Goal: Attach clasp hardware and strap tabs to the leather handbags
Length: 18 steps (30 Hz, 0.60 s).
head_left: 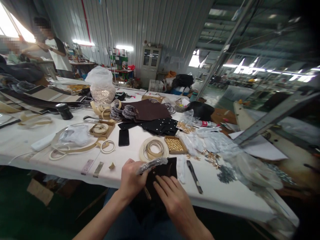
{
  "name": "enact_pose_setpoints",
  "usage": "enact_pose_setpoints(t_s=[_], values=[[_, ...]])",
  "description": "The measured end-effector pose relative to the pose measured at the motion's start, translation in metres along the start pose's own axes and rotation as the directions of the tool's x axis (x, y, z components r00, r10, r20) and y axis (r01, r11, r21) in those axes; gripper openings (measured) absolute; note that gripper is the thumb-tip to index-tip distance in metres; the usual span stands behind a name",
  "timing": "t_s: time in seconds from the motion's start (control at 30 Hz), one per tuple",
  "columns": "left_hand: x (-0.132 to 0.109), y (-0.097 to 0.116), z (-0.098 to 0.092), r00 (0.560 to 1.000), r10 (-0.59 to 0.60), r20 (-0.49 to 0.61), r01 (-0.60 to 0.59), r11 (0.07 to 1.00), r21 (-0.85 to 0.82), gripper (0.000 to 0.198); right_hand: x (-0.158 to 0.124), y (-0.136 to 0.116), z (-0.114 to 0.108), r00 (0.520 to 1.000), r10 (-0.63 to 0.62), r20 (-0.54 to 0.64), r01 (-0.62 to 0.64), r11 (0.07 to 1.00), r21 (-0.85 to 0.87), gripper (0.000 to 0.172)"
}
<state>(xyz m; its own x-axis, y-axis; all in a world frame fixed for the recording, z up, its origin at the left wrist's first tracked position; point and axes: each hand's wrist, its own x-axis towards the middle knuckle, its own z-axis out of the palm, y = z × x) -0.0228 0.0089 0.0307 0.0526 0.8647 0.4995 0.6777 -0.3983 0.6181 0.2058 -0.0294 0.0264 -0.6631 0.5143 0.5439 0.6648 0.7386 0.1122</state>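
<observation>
My left hand (pixel 131 181) is closed on a plastic-wrapped strap (pixel 152 164) and the edge of a dark leather piece (pixel 163 171) at the near table edge. My right hand (pixel 172 196) lies on the lower part of that dark piece, fingers pressed against it. Just beyond them a small box of gold studs (pixel 175 144) stands beside a coil of beige strap (pixel 153 149). A black phone (pixel 123 137) lies further left.
The white table (pixel 75 163) carries beige strap coils (pixel 75 141), brown and black leather pieces (pixel 150 111), plastic bags (pixel 212 140), a black tool (pixel 194 176) and loose metal fittings (pixel 212 156). Two people stand at the far left. A grey metal beam (pixel 275 116) slants at right.
</observation>
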Motion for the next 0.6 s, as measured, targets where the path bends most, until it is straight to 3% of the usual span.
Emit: enact_pose_setpoints(t_s=[0.13,0.3,0.6], values=[[0.002,0.007,0.005,0.998,-0.063,0.021,0.062,0.998,0.032,0.017,0.002,-0.024,0.022,0.99,0.134,-0.046,-0.134,0.991,0.001,0.05],[0.008,0.019,0.0,0.973,-0.226,0.051,0.221,0.972,0.083,0.01,-0.001,-0.052,0.047,0.947,0.294,-0.127,-0.292,0.956,0.037,0.063],[0.016,0.044,-0.013,0.904,-0.388,0.179,0.4,0.916,-0.035,0.014,-0.006,-0.073,0.052,0.872,0.419,-0.253,-0.423,0.905,0.041,0.073]])
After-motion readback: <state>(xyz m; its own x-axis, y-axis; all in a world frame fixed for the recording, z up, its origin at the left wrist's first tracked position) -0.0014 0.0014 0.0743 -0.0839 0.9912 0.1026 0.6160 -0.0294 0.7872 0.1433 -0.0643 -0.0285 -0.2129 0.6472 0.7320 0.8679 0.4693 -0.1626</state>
